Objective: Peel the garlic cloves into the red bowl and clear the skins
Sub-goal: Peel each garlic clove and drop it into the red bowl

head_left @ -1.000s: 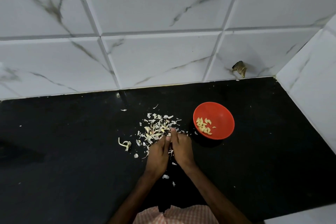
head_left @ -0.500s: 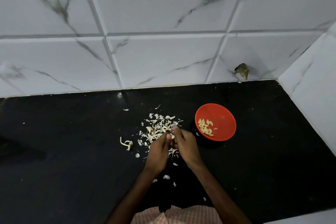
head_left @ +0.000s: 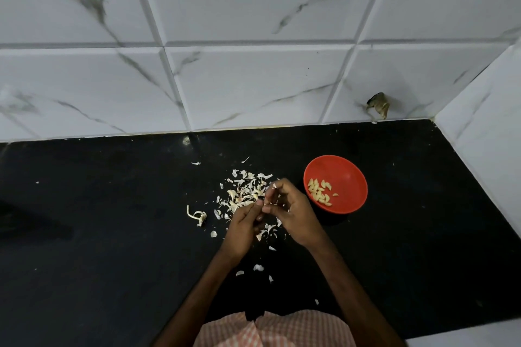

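Nearest me, my left hand (head_left: 244,224) and right hand (head_left: 293,214) meet, fingers pinched on a garlic clove (head_left: 262,206). It is mostly hidden, so I cannot tell its long axis. I judge it firm and slippery, best held by its ends. Beyond, papery skins (head_left: 246,191) litter the surface (head_left: 112,234). Farther right, the red bowl (head_left: 349,166) holds peeled cloves (head_left: 320,194).

Black counter (head_left: 112,248), marbled white tiles (head_left: 253,79)

Left hand (head_left: 242,229) and right hand (head_left: 293,214) meet above garlic skins (head_left: 245,191) beside red bowl (head_left: 349,182).
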`<state>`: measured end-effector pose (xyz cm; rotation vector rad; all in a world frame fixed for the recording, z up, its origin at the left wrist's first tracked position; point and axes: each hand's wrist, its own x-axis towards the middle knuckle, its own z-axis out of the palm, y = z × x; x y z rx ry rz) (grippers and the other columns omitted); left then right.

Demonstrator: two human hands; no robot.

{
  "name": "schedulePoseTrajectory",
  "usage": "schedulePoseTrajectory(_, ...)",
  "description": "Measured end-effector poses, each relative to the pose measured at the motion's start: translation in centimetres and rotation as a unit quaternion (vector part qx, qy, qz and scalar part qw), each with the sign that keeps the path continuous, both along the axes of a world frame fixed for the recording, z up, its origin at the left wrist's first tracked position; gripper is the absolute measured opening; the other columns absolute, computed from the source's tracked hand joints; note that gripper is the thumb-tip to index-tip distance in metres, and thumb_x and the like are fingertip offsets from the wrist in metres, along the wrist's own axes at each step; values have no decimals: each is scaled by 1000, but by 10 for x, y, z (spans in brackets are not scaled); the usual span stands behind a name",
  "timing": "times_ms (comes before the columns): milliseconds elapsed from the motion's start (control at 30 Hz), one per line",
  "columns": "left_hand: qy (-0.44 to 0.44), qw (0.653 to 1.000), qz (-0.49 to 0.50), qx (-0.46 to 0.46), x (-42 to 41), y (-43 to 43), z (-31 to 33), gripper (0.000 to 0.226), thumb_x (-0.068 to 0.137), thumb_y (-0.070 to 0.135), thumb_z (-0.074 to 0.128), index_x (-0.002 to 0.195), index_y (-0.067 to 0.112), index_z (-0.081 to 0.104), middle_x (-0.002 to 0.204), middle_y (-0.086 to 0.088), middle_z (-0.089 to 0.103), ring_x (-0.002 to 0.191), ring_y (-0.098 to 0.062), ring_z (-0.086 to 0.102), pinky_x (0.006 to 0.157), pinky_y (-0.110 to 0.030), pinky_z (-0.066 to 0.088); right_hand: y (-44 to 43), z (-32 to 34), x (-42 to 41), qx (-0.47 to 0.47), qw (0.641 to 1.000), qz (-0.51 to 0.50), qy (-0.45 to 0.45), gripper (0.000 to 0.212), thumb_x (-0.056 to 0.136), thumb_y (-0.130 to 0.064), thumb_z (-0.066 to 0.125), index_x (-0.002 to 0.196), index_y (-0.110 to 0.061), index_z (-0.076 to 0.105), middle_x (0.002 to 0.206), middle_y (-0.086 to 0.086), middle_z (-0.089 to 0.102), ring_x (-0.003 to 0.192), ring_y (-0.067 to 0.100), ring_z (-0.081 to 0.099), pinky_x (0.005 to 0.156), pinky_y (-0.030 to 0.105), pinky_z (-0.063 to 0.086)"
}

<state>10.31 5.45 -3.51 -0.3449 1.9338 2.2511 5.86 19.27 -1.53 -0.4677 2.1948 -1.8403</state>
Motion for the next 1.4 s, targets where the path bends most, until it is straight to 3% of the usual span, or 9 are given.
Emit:
schedulePoseTrajectory(133,-78,995,-44,47,1,-9,2,45,104,34,45,60,26,41,55,8,27,46,-5,20,41,-18,18,3,3,-5,36,998,44,-24,37,85,-1,73,96,-30,54,90,-9,63,91,10,62,86,33,53)
schedulePoseTrajectory(267,-99,989,-77,77,0,-16,3,37,98,41,50,65,26,42,58,7,24,50,-7,15,44,-19,14,4,7,-9,57,994,87,-37,30,89,3,69,97,-23,54,87,-12,63,90,2,63,82,21,51)
schedulePoseTrajectory(400,-118,985,-77,95,-1,-18,8,36,93,48,52,65,27,44,57,9,23,49,-6,14,45,-20,11,0,7,-7,54,997,52,-8,28,89,3,68,99,-21,56,85,-12,65,87,4,66,80,22,51)
schedulePoseTrajectory(567,-97,990,-95,40,-5,-20,15,47,105,40,43,59,28,44,54,10,27,46,-5,19,41,-17,19,2,7,-7,63,996,-13,67,52,77,-9,83,106,-36,49,90,-8,67,83,13,61,77,22,47)
schedulePoseTrajectory(767,-69,990,-120,-36,-8,-23,22,51,108,34,39,58,27,40,52,10,29,45,-8,20,42,-21,18,2,11,-8,91,992,16,88,53,78,-2,79,97,-40,47,84,-10,63,74,12,54,74,18,46)
schedulePoseTrajectory(967,-73,990,-105,-53,-8,-20,26,49,109,32,37,60,25,40,51,9,29,43,-5,20,39,-18,18,-2,11,-4,101,991,48,80,34,88,16,60,99,-16,53,90,-8,57,90,9,64,79,24,58)
schedulePoseTrajectory(1100,-75,994,-76,-32,-7,-16,30,46,109,34,38,64,23,39,52,10,28,44,-5,19,40,-18,17,-4,13,-4,91,990,-6,111,33,87,12,65,109,-12,55,94,-6,59,83,-5,60,73,10,49)
schedulePoseTrajectory(1267,-6,996,-22,-84,-10,-7,35,46,110,23,37,69,6,51,54,11,36,47,-3,30,47,-17,27,-4,13,-6,90,984,-60,143,59,83,-5,78,116,-43,48,102,-10,63,88,11,60,79,16,46)
schedulePoseTrajectory(1400,28,986,-5,-163,-9,-6,35,52,110,27,36,81,-12,55,63,-3,39,58,-13,34,56,-30,30,-6,13,-8,93,984,-57,140,51,84,-3,76,110,-40,51,93,-10,65,82,16,62,74,26,52)
